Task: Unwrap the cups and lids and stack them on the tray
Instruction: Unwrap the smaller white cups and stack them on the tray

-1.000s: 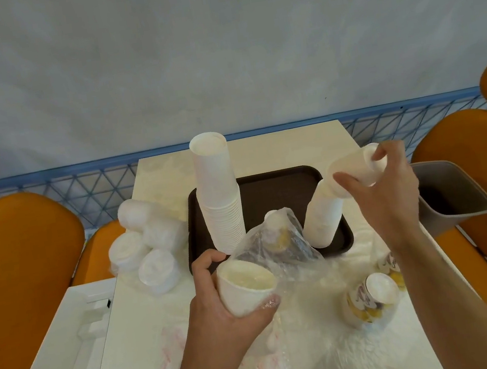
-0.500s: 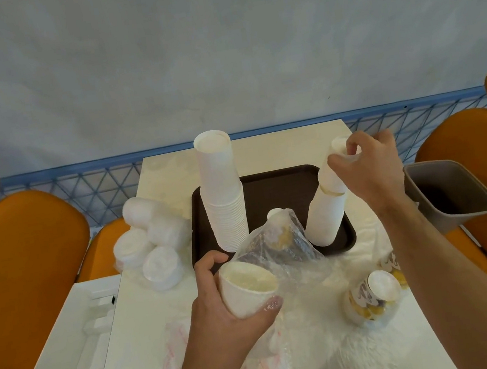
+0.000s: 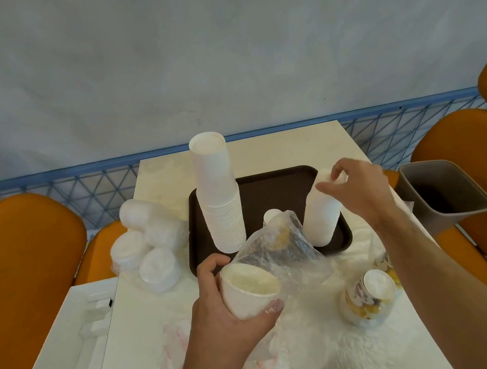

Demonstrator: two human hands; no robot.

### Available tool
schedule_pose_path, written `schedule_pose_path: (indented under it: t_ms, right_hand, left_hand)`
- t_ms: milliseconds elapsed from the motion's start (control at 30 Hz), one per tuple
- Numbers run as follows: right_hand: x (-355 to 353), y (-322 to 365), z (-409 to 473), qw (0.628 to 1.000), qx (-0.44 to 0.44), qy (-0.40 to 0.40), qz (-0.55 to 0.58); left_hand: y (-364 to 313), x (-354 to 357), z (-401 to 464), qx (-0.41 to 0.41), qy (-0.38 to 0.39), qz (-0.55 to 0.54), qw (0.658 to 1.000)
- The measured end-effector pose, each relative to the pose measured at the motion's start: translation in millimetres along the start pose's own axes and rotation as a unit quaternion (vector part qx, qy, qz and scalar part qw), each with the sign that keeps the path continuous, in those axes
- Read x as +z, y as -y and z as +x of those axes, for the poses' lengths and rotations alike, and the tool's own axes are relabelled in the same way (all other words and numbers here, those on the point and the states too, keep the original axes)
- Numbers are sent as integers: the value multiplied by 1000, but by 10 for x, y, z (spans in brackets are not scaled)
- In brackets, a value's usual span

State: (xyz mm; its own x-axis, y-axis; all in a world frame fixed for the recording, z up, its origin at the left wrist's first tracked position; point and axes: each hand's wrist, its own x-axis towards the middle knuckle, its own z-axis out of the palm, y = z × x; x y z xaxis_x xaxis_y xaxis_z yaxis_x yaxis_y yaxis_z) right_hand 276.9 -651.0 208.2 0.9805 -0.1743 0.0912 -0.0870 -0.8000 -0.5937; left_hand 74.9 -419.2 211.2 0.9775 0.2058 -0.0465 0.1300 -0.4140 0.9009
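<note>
The right hand (image 3: 358,190) gripped the leaning stack (image 3: 321,214) on the tray (image 3: 273,186) at its top, best seated squarely, while the left hand (image 3: 221,306) held more cups (image 3: 247,290).

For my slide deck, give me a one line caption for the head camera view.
Left hand grips a cup while right hand touches the shorter stack on the tray.

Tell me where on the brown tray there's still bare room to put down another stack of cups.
Free: the middle and far strip of the brown plastic tray, between the tall stack of white paper cups and the shorter leaning white cup stack under the right hand. Crowded: the near edge, where the clear plastic wrap spills over beside the left hand.
</note>
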Motion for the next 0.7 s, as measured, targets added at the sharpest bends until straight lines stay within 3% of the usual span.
schedule_pose_path:
  t_ms: [233, 333, 400, 500, 700]
  right_hand:
    - [22, -46, -150, 1000, -14, 1, -16]
    - [-264, 166, -351, 995, -57, -16, 78]
    - [-487, 305, -570, 982, -75, 52, 167]
    - [-723, 460, -905, 936, -128, 217, 245]
    - [-516, 443, -1109, 889, -197, 374, 174]
  left_hand:
    - [14, -5, -12, -29, 18, 15, 999]
    - [30, -12, -6, -24, 8, -11, 1000]
    - [18, -14, 0, -20, 4, -23, 1000]
    - [-17, -2, 17, -16, 6, -29, 999]
    - [-106, 32, 18, 17, 48, -30, 998]
